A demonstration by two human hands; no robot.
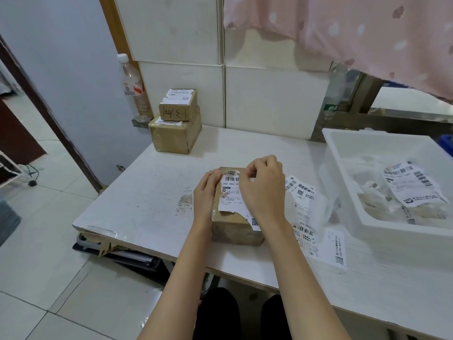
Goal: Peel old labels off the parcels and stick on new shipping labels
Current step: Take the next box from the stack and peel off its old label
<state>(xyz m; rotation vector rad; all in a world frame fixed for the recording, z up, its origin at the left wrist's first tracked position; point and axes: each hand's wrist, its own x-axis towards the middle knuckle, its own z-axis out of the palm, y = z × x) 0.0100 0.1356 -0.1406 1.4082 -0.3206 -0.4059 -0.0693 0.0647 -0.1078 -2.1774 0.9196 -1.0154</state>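
A brown cardboard parcel (235, 229) lies on the white table (152, 200) in front of me. A torn white shipping label (231, 195) with barcodes covers its top. My left hand (204, 195) holds the parcel's left side, fingers curled over its edge. My right hand (264, 187) rests on the parcel's right part and pinches the label near its top edge. Several loose white labels (304, 200) lie on the table just right of the parcel.
Two stacked labelled boxes (176, 123) stand at the table's far left corner by a plastic bottle (132, 87). A white bin (343, 173) with crumpled labels and backing paper sits on the right. Pink cloth (367, 33) hangs above it.
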